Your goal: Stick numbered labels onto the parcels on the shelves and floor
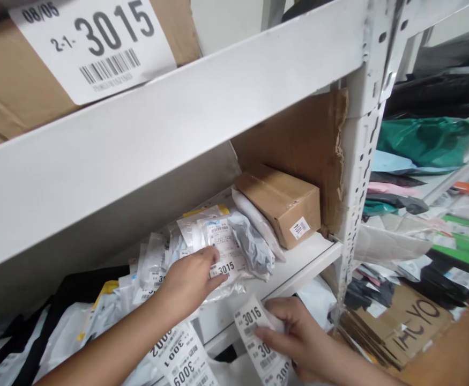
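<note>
My left hand point(190, 276) reaches onto the shelf and rests on a clear plastic-wrapped parcel point(234, 252). Its thumb and forefinger are apart, on either side of a printed white label reading 3015. The other fingers are mostly hidden. In front of the shelf edge, my right hand point(298, 335) pinches a strip of white number labels point(252, 327) between thumb and fingers. 3016 is legible at the strip's upper end. More of these labels point(184, 356), with 3001 and 3009, hang below my left forearm.
A brown box point(282, 201) stands right of the bagged parcels, against a cardboard sheet point(314, 139). Above runs a white shelf beam point(170, 134) carrying a large carton point(13, 80). A perforated post point(360, 161) stands right; beyond it are stacked bags point(431, 142) and flattened cardboard point(407, 327).
</note>
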{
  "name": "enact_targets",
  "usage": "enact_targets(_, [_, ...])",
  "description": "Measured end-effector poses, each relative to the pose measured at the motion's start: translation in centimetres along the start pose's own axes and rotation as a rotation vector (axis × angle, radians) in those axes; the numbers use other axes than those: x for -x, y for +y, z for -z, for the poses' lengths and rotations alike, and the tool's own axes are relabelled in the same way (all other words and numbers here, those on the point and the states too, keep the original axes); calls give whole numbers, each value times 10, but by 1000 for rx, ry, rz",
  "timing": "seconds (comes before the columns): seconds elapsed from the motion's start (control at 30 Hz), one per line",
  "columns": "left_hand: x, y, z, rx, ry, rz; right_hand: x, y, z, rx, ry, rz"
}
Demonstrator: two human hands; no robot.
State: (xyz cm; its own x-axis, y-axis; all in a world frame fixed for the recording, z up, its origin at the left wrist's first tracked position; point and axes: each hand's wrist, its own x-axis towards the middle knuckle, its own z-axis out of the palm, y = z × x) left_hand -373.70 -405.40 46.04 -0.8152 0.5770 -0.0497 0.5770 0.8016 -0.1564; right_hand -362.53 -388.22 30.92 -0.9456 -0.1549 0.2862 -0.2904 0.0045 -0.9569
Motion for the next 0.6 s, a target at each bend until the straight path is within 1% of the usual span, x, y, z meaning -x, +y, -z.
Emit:
enact_targets(0.07, [4,-1,3,56,29,45,5,1,12,0,40,-1])
enact_targets(0.1, [5,0,4,37,48,56,7,0,17,0,40,-1])
enact_targets(0.13, [7,3,6,-17,71,64,8,0,22,8,25,9])
enact_targets(0.2, [10,12,10,-195,110,81,8,-5,29,42,-19,62])
enact_targets(0.27, [11,24,13,-349,131,80,5,-13,33,77,-37,154])
enact_targets(0.3, [10,31,15,-382,128,48,3,-17,33,88,-32,209])
enact_targets(0.4, [3,49,18,-341,98,-110,-2,-24,31,124,11,342])
enact_targets(0.47, [-1,53,19,-283,86,-160,-2,-24,29,162,55,375])
enact_targets(0.53, [0,49,18,-249,87,-114,-1,-20,29,183,81,376])
enact_targets(0.6, [9,36,18,-211,109,-20,1,-15,31,180,78,389])
